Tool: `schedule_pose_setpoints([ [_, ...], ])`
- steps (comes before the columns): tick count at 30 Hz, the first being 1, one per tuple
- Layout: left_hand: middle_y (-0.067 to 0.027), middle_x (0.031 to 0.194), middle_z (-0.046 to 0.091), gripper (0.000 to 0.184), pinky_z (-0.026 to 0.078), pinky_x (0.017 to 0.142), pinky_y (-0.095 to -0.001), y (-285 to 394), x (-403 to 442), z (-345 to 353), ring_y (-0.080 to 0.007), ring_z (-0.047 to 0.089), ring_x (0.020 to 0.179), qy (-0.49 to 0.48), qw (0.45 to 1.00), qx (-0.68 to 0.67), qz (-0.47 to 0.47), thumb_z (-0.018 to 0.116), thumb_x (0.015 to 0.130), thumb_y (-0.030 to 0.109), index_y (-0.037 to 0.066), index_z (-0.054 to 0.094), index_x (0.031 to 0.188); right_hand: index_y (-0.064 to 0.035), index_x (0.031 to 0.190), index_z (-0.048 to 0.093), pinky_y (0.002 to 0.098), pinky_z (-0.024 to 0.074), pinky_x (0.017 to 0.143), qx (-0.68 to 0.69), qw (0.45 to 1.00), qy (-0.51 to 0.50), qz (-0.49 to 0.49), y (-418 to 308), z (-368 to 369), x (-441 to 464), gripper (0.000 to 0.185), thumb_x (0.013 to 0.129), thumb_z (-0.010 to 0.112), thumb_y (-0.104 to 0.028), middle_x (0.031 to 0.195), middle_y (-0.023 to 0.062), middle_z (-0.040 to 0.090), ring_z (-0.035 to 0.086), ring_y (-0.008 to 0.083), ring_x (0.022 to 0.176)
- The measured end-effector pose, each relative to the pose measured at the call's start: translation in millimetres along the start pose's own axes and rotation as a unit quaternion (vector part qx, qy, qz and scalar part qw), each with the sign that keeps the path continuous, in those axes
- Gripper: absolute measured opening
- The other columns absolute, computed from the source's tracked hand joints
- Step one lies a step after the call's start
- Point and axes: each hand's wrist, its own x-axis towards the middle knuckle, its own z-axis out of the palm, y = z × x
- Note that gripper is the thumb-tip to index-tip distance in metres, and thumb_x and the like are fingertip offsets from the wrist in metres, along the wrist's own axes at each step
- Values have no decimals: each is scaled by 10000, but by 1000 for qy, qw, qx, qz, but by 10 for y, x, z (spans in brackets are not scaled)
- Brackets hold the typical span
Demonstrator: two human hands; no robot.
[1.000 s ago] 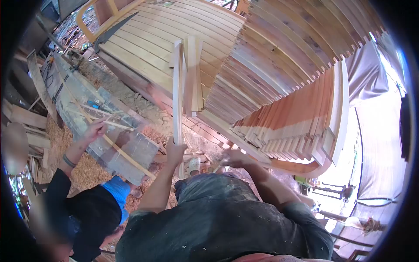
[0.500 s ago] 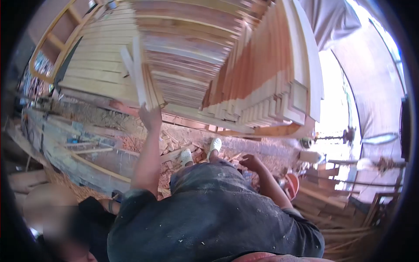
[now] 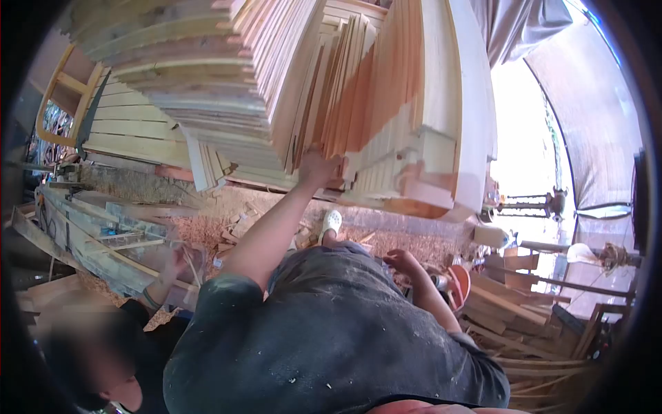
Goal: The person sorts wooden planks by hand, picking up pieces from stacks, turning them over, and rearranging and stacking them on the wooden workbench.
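Note:
My left hand point(image 3: 321, 169) reaches forward to the near ends of thin wooden boards point(image 3: 345, 96) standing on edge. Its fingers look bent around a board's end, though blur softens them. Left of it leans a thick, tilted pile of boards point(image 3: 207, 96), its layered edges facing me. On the right, wider pale boards with reddish patches point(image 3: 441, 103) stand in a stepped row. My right hand point(image 3: 400, 261) hangs low beside my hip, fingers loosely bent, with nothing visible in it. A few narrow strips point(image 3: 203, 169) rest at the bench's front edge.
A slatted wooden surface point(image 3: 124, 124) lies at the left under the pile. A co-worker's hand point(image 3: 181, 262) is at lower left, near a worn work surface point(image 3: 114, 224). Wood offcuts and shavings point(image 3: 241, 224) litter the floor. Timber lengths point(image 3: 507, 300) lie at right.
My left hand has moved right, from the narrow strips to the standing boards. The middle pile now shows farther left and tilted, with a gap opened beside it. The co-worker's hand has come into view.

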Motion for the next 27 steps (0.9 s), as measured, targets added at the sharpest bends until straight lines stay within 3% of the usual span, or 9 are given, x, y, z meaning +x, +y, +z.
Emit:
schedule_pose_setpoints([
  [2,-192,1136,729,612,538,952,-465,157,118,307,-379,685,1115,38,993,109,-26,661,893,521,46,636,1277,-8,1315,642,375,614,697,-35,997,-14,-71,322,-125,203,536,909,787,-326,1052,161,750,722,222,890],
  [5,-200,1277,689,664,522,1007,-479,151,416,653,-394,661,1186,-68,966,242,-53,568,905,596,89,643,1327,-10,1301,657,379,612,688,33,999,28,13,249,-301,78,508,926,777,-332,1087,151,751,724,212,899],
  [7,-222,1252,696,619,562,942,-463,612,174,284,-384,683,1142,-185,961,201,-51,688,844,476,-25,683,1208,-10,1289,666,381,606,683,29,999,34,18,321,-401,29,528,925,775,-377,1074,143,751,723,205,897],
  [12,-162,1247,714,444,574,936,-440,898,69,187,-363,690,1145,-175,949,255,-60,711,854,388,69,736,1161,-28,1278,680,383,585,704,16,999,10,33,487,-636,16,490,937,757,-371,1040,90,746,714,199,866],
  [16,-216,1309,663,728,539,994,-451,193,499,752,-347,668,1192,-108,971,208,-48,716,802,596,65,669,1298,-47,1283,683,389,595,735,-21,1000,-1,23,373,-875,-33,486,932,752,-376,1047,72,749,717,201,927],
  [19,-229,1232,690,734,566,937,-434,19,624,546,-347,697,1123,-102,991,89,1,813,739,519,69,654,1297,-43,1277,683,406,606,747,-101,994,-43,-15,359,-971,172,495,939,740,-400,1053,89,753,722,219,926],
  [21,-223,1140,716,683,577,895,-417,-14,733,464,-339,718,1044,-192,966,170,31,829,744,472,66,667,1268,-52,1265,691,391,587,823,-174,972,-66,-146,411,-938,423,431,952,710,-348,1078,103,750,715,226,965],
  [25,-211,1018,741,661,576,873,-395,682,102,-365,-325,730,946,-202,965,18,-168,885,690,351,51,674,1240,-67,1260,695,376,542,928,-216,919,-175,-279,410,-640,1241,349,961,662,-245,1084,145,733,702,254,1029],
  [27,-208,1006,737,674,571,875,-411,464,-212,-532,-317,728,943,-142,985,-58,-77,901,652,308,43,673,1228,-62,1237,700,385,526,938,-215,895,-202,-334,-159,-438,1046,316,962,644,-207,1050,166,721,698,271,1037],
])
